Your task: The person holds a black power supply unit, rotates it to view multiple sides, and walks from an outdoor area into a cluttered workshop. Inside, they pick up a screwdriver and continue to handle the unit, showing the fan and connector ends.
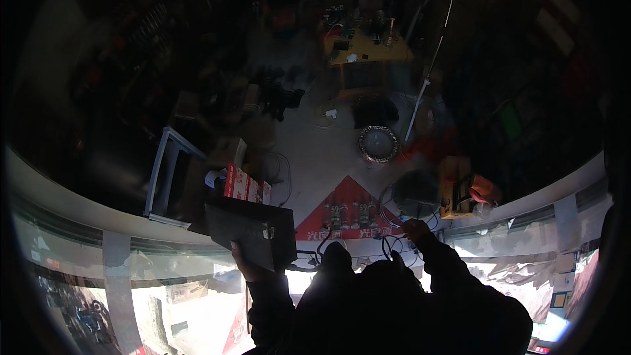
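A black box-shaped case (pixel 253 231) rests tilted on my left hand (pixel 246 263), with its fingers against the near side. A small pale catch or label marks its right edge. Farther right, my right hand (pixel 415 229) is closed at the end of my outstretched arm. Whatever it grips is too small and dark to name, though a light blue spot shows at its fingertips. Loose dark cables (pixel 386 244) loop beside and below this hand. A red triangular floor mat (pixel 348 190) printed with bottles lies between my hands.
Red-and-white cartons (pixel 244 185) and a pale metal frame (pixel 158 174) stand at left. Near my right hand are a dark round object (pixel 418 194) and a wooden crate (pixel 453 187). A shiny ring-shaped thing (pixel 379 144) lies ahead, before a yellow-topped table (pixel 371 48).
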The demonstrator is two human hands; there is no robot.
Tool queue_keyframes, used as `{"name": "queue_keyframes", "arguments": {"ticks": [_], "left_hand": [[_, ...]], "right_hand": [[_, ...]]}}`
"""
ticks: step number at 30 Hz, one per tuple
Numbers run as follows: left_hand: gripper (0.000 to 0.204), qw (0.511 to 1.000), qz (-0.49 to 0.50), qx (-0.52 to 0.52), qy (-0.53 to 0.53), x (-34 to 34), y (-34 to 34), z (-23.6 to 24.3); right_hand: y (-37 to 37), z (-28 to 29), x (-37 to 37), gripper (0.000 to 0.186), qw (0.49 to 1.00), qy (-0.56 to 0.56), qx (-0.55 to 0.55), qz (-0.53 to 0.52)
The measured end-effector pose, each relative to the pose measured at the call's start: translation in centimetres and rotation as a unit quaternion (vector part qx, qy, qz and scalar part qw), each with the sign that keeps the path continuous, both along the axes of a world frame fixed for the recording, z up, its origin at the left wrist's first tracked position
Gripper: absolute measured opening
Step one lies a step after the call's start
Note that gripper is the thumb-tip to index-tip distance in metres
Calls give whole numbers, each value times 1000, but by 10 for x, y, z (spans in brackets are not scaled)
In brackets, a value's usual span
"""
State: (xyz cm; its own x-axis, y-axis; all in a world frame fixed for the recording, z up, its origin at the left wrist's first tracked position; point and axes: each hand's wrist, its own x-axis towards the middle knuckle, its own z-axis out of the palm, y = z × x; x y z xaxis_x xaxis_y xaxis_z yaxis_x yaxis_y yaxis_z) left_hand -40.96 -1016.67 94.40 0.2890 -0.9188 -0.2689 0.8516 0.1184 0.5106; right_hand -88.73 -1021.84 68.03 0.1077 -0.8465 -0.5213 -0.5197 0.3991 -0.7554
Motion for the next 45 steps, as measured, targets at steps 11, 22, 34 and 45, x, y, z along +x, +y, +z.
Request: {"name": "queue_keyframes", "arguments": {"ticks": [11,22,34,45], "left_hand": [[83,999,41,-22,10,13,-126,53],[83,994,64,80,-31,23,-312,49],[69,997,55,40,38,31,-522,16],[61,992,75,58,86,123,-699,20]], "right_hand": [[-20,11,-68,11,944,38,218,-246],[-233,-87,-57,15,921,-37,277,-270],[-549,5,12,18,973,-90,96,-191],[-621,41,55,20,938,17,190,-288]]}}
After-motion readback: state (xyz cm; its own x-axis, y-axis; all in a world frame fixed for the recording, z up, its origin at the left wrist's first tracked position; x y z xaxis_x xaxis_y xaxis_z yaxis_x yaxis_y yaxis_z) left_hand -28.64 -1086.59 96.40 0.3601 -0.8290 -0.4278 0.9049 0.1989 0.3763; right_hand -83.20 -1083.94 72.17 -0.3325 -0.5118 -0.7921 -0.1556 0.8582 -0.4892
